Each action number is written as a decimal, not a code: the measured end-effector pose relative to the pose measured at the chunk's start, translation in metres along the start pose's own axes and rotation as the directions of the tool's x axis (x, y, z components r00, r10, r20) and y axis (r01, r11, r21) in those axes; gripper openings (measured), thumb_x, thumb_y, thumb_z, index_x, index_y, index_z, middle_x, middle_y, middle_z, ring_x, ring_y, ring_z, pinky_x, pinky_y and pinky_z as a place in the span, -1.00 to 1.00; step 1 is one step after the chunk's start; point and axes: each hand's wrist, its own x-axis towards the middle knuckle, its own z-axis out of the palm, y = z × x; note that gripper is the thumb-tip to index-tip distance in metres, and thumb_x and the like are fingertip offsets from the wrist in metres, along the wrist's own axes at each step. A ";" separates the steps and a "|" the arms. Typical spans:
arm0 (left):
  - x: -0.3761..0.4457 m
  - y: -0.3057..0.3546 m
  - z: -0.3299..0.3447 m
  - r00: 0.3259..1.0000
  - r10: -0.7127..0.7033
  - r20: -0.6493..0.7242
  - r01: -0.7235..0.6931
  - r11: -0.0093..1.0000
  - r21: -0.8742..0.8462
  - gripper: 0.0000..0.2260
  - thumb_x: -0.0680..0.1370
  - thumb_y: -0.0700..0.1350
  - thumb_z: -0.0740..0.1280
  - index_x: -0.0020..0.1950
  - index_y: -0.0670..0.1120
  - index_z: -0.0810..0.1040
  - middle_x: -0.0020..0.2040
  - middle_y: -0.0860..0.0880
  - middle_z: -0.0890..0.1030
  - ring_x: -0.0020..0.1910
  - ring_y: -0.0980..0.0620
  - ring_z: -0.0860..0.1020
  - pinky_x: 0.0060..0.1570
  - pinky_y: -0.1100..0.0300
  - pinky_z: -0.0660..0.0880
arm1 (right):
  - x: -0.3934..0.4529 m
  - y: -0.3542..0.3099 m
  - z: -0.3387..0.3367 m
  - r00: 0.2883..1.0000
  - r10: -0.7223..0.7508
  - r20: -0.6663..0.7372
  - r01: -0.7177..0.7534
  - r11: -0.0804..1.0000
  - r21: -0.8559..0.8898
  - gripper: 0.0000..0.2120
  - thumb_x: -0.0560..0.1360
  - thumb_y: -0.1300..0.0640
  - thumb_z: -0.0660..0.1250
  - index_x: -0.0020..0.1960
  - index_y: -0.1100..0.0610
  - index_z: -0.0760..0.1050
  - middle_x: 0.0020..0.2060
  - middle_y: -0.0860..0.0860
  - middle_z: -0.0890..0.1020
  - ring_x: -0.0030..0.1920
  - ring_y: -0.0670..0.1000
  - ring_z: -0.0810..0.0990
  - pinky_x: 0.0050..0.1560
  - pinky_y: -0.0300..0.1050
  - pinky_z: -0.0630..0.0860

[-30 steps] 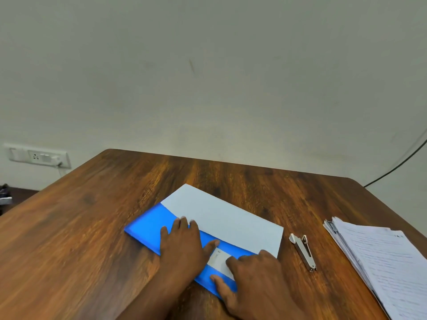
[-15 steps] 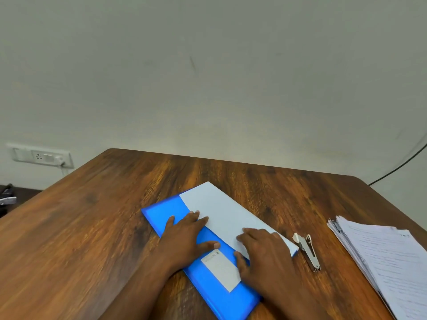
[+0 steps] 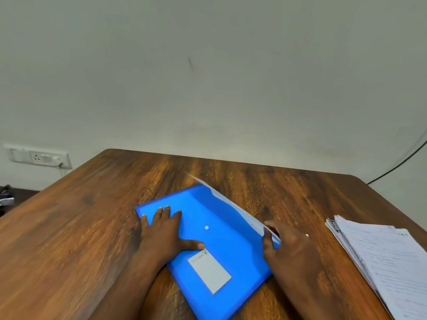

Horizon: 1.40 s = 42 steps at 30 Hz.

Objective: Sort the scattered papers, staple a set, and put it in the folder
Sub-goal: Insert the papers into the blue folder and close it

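A blue folder (image 3: 221, 229) with a white label and a snap button lies at an angle in the middle of the wooden table (image 3: 80, 227). My left hand (image 3: 164, 232) lies flat on its left part, fingers straight and thumb stretched toward the label. Of the white paper set (image 3: 233, 205) only a thin, blurred strip shows along the folder's far right edge. My right hand (image 3: 288, 248) pinches that edge between the thumb and curled fingers. The stapler is almost wholly hidden behind my right hand.
A thick stack of printed papers (image 3: 381, 262) lies at the table's right edge. A wall socket (image 3: 37, 157) is at the left, and a black cable (image 3: 402, 161) runs down the wall at the right.
The folder has turned clockwise and lies further right. The white paper that covered its far half has shrunk to a thin strip at the right edge, and my right hand followed it there.
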 end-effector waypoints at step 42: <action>-0.017 0.062 0.032 0.955 0.294 -0.044 -0.293 0.955 0.041 0.18 0.11 0.71 -0.48 0.67 0.26 -0.07 0.71 0.10 -0.10 0.68 0.06 -0.19 0.56 -0.27 -0.36 | -0.008 0.006 0.026 0.776 -0.064 0.627 0.122 0.991 -0.049 -0.29 0.64 -0.41 -0.06 0.69 -0.14 -0.09 0.70 -0.09 -0.11 0.68 -0.05 -0.14 0.56 -0.09 -0.31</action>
